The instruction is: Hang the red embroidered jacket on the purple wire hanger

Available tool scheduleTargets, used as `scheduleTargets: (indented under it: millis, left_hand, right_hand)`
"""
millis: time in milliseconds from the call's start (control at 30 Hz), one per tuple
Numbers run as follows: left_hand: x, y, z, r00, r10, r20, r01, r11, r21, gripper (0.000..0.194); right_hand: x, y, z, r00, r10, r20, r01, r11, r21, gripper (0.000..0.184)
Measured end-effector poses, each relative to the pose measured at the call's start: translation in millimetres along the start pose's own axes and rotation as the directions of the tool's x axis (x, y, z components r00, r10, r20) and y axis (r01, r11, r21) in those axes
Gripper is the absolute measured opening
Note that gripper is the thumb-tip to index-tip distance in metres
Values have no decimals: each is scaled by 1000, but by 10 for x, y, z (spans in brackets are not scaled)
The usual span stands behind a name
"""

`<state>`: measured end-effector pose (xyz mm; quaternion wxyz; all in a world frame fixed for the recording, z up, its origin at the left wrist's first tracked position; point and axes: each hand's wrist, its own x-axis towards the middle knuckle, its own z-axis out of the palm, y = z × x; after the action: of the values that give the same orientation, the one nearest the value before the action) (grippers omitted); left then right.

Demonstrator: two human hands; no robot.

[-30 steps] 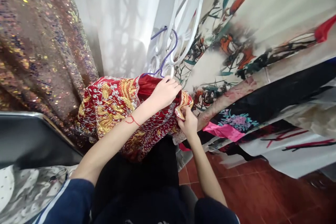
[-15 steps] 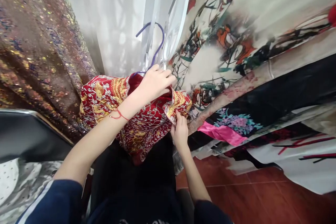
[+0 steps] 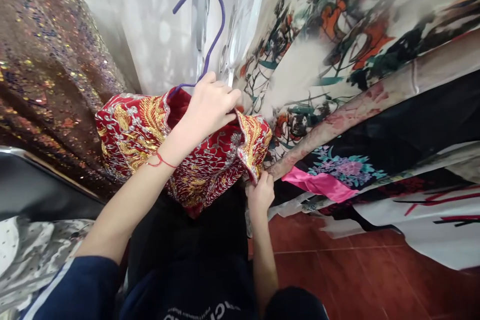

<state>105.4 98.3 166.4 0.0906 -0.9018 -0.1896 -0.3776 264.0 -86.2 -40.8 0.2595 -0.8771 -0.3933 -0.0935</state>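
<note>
A red garment (image 3: 195,160) with gold and silver embroidery lies across my lap, its neckline towards the curtains. Out of the neckline rises the hook of a purple clothes hanger (image 3: 215,35). My left hand (image 3: 213,102), with a red string on its wrist, is closed over the hanger at the neck opening; its fingertips are partly hidden. My right hand (image 3: 261,192) pinches the lower edge of the garment's right shoulder part, where the gold trim curls over. Most of the hanger's body is inside the cloth, out of sight.
Sequinned brown fabric (image 3: 48,70) hangs at the left, above a black chair (image 3: 41,187) with patterned cloth on it. Printed floral clothes (image 3: 348,35) hang at the right, close to my right hand. A pink satin strip (image 3: 322,185) hangs above the red tiled floor (image 3: 311,270).
The hanger hook and the garment sit higher and further left in view. My right hand has shifted down to the garment's edge, and the trim is stretched longer between my hands.
</note>
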Motion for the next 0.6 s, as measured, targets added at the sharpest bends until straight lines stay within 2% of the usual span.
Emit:
scheduleTargets:
  millis: [67,133,200,267,333,433,500,600]
  left_hand:
    - [-6,-1,12,1000,-11,-2,11,1000,-28,11]
    - [-13,-6,20,1000,-24,-3,24,998,-59,14]
    - [-18,-7,24,1000,-28,5,28,998,-60,16]
    - [-19,-4,25,1000,-21,23,22,999,-31,17]
    - [-19,-3,28,999,-23,35,23,1000,-18,19]
    - [-20,-13,44,999,-44,26,45,997,-60,23]
    - [-19,-21,60,998,-55,22,57,996,-73,25]
    - [-5,-40,102,997,-62,42,64,997,-45,23]
  right_hand:
    - [-51,89,-144,994,66,84,-53,989,-141,29]
    - [-109,162,-344,990,74,119,-43,968,-246,24]
    - [-179,202,-565,997,1,81,22,957,-291,18]
    - [-261,183,-748,991,-128,27,131,950,-282,18]
    - [-347,85,-844,959,-284,12,280,934,-223,29]
    - [-461,-173,-839,874,-485,-4,483,871,-85,40]
    - [-522,-354,-836,827,-559,-59,560,828,9,39]
    - [-622,-555,-948,785,-586,-204,619,761,197,28]
